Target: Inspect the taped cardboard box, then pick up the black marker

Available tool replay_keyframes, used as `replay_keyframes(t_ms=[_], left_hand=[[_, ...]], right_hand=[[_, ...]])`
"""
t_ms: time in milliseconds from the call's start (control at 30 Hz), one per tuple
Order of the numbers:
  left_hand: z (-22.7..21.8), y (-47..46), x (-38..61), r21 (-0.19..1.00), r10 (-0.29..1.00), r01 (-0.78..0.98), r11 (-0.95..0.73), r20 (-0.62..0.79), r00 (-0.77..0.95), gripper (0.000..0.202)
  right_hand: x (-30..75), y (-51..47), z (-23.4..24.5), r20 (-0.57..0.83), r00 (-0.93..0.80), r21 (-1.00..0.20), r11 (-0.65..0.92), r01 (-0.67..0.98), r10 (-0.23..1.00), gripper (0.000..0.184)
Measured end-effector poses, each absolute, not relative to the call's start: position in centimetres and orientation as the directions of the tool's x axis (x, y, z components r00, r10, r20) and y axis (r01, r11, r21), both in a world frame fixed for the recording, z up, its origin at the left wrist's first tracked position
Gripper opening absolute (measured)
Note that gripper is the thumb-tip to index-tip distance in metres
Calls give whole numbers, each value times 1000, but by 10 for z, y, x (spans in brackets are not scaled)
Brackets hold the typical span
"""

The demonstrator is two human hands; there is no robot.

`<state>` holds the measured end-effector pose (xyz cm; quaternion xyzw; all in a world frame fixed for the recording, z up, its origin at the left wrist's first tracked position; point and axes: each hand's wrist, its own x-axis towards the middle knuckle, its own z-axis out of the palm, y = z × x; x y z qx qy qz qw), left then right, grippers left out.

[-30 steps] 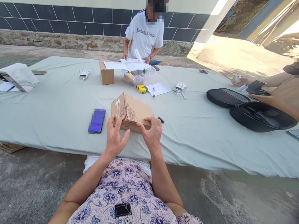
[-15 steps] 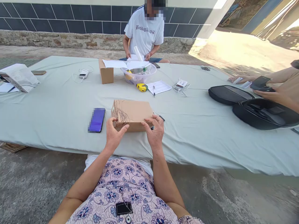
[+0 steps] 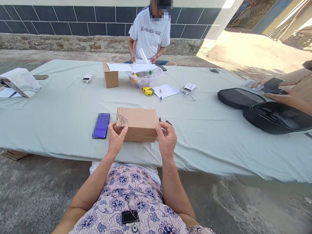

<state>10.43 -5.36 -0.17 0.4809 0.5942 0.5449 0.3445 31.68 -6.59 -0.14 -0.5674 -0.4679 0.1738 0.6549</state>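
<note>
A brown cardboard box (image 3: 136, 123) with a dark line drawing on its left end lies flat near the front edge of the pale green covered table (image 3: 60, 110). My left hand (image 3: 115, 139) grips the box's near left corner, thumb on top. My right hand (image 3: 167, 139) holds its near right corner, fingers curled against the side. A purple phone (image 3: 101, 125) lies just left of the box. A small black object (image 3: 168, 123) peeks out behind the box's right end.
Across the table a person in a white T-shirt (image 3: 149, 34) handles papers beside a clear bowl (image 3: 144, 78), a second cardboard box (image 3: 110, 76) and a yellow tape measure (image 3: 147, 91). An open black case (image 3: 265, 110) lies at right, another person's hands (image 3: 285, 96) above it.
The box was tilted up on its near edge a second ago; it now lies flat. My hands have slid from its front face to its near corners.
</note>
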Motion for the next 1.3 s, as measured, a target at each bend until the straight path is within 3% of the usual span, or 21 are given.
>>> replay_keyframes(t_ms=[200,367,567,833,1100,1300], left_hand=[[-1,-55,103,982,965,180,-59,102,-240,66],[0,-54,102,995,971,81,-57,74,-227,63],[-5,-54,95,998,978,-37,-42,33,-207,68],[-13,-53,86,984,993,-129,-120,117,-35,69],[-10,-51,78,971,975,-100,-218,222,33,69],[-11,-53,77,967,965,-18,-255,256,62,69]], right_hand=[[321,-65,3,321,523,-946,287,147,789,34],[319,-67,7,254,541,-961,274,44,802,40],[325,-70,14,97,450,-977,170,-125,888,55],[346,-78,22,3,359,-996,35,-82,933,106],[356,-87,26,78,258,-997,80,2,963,73],[355,-86,24,131,310,-991,135,8,942,64]])
